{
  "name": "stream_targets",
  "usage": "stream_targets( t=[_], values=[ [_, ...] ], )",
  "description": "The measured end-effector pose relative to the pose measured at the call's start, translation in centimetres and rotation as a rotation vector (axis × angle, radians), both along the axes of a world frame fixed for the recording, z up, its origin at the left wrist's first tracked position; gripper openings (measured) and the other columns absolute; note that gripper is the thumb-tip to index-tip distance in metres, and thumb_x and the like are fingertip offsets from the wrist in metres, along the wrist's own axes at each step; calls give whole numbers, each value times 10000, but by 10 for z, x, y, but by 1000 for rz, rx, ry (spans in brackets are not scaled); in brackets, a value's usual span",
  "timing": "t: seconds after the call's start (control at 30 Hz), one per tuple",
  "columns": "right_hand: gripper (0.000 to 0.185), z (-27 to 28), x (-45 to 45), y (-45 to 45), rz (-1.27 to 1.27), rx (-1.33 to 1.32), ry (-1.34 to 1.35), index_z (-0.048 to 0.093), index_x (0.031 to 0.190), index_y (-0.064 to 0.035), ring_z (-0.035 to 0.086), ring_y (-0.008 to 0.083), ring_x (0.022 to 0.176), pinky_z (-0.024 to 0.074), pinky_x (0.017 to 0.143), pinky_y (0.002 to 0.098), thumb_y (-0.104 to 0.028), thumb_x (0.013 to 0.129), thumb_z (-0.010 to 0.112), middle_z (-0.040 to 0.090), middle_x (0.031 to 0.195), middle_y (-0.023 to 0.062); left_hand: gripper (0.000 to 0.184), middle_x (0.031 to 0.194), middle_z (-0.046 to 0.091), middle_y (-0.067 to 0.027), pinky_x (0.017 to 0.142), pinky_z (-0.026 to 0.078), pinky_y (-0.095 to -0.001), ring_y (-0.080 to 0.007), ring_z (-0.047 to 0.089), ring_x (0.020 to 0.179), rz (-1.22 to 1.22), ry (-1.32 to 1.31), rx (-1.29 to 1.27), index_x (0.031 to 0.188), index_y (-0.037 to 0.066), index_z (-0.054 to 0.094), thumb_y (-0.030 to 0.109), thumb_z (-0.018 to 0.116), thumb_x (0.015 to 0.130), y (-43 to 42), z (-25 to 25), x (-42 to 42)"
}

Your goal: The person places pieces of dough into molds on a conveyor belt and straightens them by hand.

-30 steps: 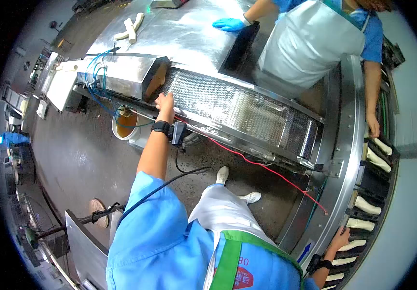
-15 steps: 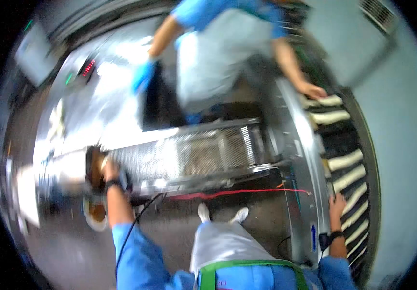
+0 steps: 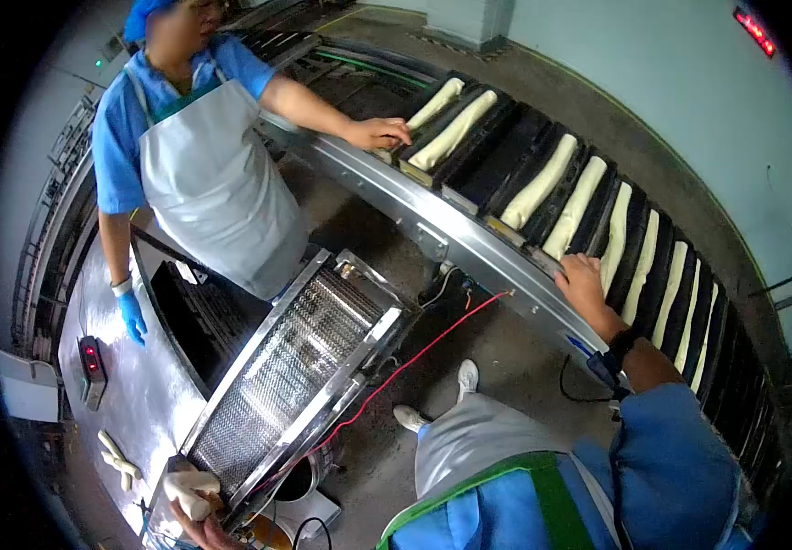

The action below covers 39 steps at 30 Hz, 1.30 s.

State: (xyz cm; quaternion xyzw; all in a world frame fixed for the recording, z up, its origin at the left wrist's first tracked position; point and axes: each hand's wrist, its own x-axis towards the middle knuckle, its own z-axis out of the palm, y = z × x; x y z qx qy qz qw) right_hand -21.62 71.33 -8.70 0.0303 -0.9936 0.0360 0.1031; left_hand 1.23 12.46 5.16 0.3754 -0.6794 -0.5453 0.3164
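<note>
Head view shows left grip (image 3: 198, 524) curled around pale dough (image 3: 188, 495), right grip (image 3: 583, 282) half bent at conveyor (image 3: 373, 186), hold unclear.

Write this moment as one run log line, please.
Left hand: holds dough by mesh belt | Right hand: at conveyor edge, beside dough strips

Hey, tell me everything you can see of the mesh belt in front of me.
The mesh belt is silver and looks like metal, its finely patterned surface shining in places. Straight metal side rails frame it. It runs diagonally, one end beside your left hand, which holds something pale, the other toward the curved conveyor. Its middle stretch looks bare. Whether your hand touches it, or whether it is running, I can't tell.
</note>
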Motion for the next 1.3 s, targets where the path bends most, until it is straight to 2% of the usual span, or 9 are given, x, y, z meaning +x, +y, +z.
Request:
stream_targets(
  t=[0.23, 0.37, 0.5, 0.63, 0.7, 0.8, 0.93, 1.07, 1.3],
  values=[
    [177, 2, -2, 13, 40, -31, -56, 516, 790, -56, 481, 217, 815, 308, 724, 358, -202, 697, 548, 527, 777, 75, 497, 1116, 436, -235, 816, 417, -376, -315, 485, 975, -387, 296, 55, 1179, -72, 315, 234, 409, 800, 90, 87, -120],
    [164, -5, -5, 22, 81, -71, -66, 508, 781, -56, 481, 219, 805, 307, 728, 359, -181, 688, 558, 526, 762, 74, 516, 1078, 441, -284, 778, 453, -431, -341, 506, 954, -836, 486, 694, 1177, -91, 284, 248, 414, 810, 166, 106, -227],
    [144, 2, -4, 23, 83, -117, -101, 509, 756, -57, 482, 212, 791, 310, 728, 360, -163, 677, 567, 526, 752, 66, 492, 1036, 462, -194, 770, 438, -360, -274, 505, 904, -1231, 346, 500, 1149, -46, 362, 167, 496, 726, 292, 96, -324],
    [114, 10, -6, 25, 115, -127, -80, 517, 715, -64, 479, 196, 793, 312, 736, 361, -165, 680, 558, 522, 731, 51, 527, 982, 487, -148, 756, 427, -333, -240, 498, 889, -1573, -225, 256, 1157, 22, 386, 103, 555, 665, 366, 6, -423],
    [103, 14, -7, 24, 89, -119, -112, 514, 717, -69, 477, 188, 794, 311, 735, 357, -158, 683, 553, 518, 733, 46, 548, 1028, 448, -186, 810, 386, -366, -307, 442, 965, -1275, 69, -999, 1172, 67, 380, 71, 561, 655, 377, -87, -470],
    [114, 17, -9, 29, 136, -262, -106, 499, 750, -55, 466, 216, 776, 295, 750, 353, -159, 719, 532, 501, 731, 68, 538, 1063, 413, -187, 819, 358, -419, -374, 390, 993, -1123, 100, -1040, 1141, 98, 413, 54, 578, 631, 373, -101, -495],
    [106, 23, -13, 30, 134, -249, -158, 500, 752, -65, 467, 210, 790, 297, 746, 361, -159, 714, 530, 497, 741, 58, 197, 809, 569, -140, 708, 408, -422, -321, 519, 810, -1220, -106, -1002, 860, 91, 596, 73, 489, 696, 382, -75, -484],
    [111, 26, -14, 33, 140, -299, -161, 496, 748, -64, 465, 211, 794, 297, 745, 363, -161, 708, 534, 491, 735, 61, 190, 807, 586, -120, 635, 453, -377, -288, 555, 742, -1314, -188, -1485, 875, 121, 603, 97, 496, 721, 395, -81, -464],
    [359, 24, 4, 40, 211, -296, -122, 464, 1006, -15, 390, 243, 1061, 272, 857, 411, -176, 702, 567, 476, 989, 115, 228, 901, 581, -55, 748, 369, -379, -232, 483, 920, -1252, -178, -1313, 912, 137, 597, 139, 481, 717, 408, -73, -389]
  ],
)
